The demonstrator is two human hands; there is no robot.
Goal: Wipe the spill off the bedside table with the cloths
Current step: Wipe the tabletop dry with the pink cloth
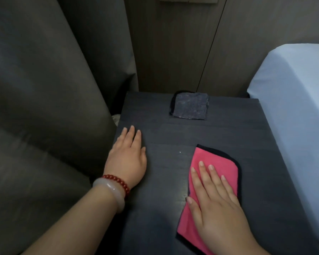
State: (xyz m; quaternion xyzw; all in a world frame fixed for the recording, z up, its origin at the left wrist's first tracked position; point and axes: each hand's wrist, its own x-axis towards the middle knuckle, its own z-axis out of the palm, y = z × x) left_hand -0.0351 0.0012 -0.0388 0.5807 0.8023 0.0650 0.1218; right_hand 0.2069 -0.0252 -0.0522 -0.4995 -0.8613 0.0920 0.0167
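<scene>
Pink cloth lies under the flat right hand.

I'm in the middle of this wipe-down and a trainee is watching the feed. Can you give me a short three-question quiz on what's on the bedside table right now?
1. True or false: the left hand grips the grey cloth.
2. Which cloth lies under the right hand? A: the grey cloth. B: the pink cloth. C: neither.
3. Fill in, far or near: the grey cloth lies at the bedside table's ____ edge.

Key:
1. False. The left hand rests flat on bare table top, apart from both cloths.
2. B.
3. Far.
</scene>
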